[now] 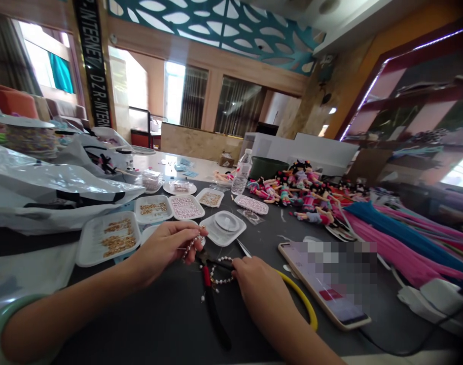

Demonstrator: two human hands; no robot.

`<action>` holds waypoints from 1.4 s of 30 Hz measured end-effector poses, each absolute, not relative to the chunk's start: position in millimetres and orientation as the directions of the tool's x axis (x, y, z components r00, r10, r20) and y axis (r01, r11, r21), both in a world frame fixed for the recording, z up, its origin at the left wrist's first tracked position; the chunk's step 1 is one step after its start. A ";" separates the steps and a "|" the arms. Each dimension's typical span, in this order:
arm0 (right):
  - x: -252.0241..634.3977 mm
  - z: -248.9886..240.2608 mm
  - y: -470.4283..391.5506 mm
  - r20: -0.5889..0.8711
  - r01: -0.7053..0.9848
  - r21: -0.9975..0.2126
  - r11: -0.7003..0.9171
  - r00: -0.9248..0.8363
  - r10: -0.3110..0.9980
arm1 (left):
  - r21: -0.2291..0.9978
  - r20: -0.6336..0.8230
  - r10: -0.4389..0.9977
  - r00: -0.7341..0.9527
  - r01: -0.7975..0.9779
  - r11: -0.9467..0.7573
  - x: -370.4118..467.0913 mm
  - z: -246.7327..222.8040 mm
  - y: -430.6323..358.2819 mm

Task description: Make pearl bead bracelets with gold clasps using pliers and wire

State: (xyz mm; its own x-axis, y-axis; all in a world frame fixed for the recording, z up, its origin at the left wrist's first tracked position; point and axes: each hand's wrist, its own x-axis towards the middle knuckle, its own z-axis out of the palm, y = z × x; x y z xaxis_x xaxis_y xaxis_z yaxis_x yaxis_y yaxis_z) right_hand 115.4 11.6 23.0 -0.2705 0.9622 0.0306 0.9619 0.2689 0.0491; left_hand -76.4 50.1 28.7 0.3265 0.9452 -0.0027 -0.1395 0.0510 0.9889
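Observation:
My left hand (178, 243) is closed in a pinch on a strand of pearl-like beads (191, 248), which hangs from the fingertips. Just below it, pliers (212, 299) with red and black handles lie spread wide on the dark table. My right hand (259, 284) is closed with its fingers on the end of one black plier handle. A loop of white beads (221, 281) rests between the plier handles, with small charms beside it. Under my right hand, a silver pointed tip (243, 248) and a yellow handle (301, 296) stick out, probably of one tool; its middle is hidden.
White trays hold gold pieces (119, 238) and pink-white beads (185, 207); a spool (225, 222) sits in another tray. A phone (326, 284) lies at right. Behind are a bottle (242, 172), piled dolls (299, 187) and pink-blue fabric (402, 238). Plastic bags (56, 187) fill the left.

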 end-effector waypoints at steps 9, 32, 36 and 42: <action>117.9 31.4 6.9 0.028 0.984 0.008 0.180 -0.180 0.983 | 0.982 0.047 0.968 0.246 -0.191 0.001 -78.2 32.1 50.5; 139.0 43.4 6.9 0.036 0.983 -0.076 0.167 -0.165 0.986 | 0.950 0.085 0.993 0.088 -0.306 -0.054 -88.7 36.6 65.1; 146.2 40.9 8.8 0.027 0.983 -0.078 0.167 -0.165 0.986 | 0.936 0.088 0.994 0.067 -0.347 -0.060 -92.0 41.8 66.0; 157.9 52.2 9.5 0.031 0.966 -0.165 0.198 -0.195 0.980 | 0.894 0.119 0.992 0.029 -0.438 -0.095 -98.1 46.7 68.7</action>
State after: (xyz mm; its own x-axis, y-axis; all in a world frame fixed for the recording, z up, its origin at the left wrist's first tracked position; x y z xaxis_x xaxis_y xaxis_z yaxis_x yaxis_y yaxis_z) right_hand 157.9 9.5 52.2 -0.1954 0.9802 0.0308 0.9663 0.1978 -0.1650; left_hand -98.1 68.7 46.7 0.0285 0.9925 0.1191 -0.4379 -0.0947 0.8940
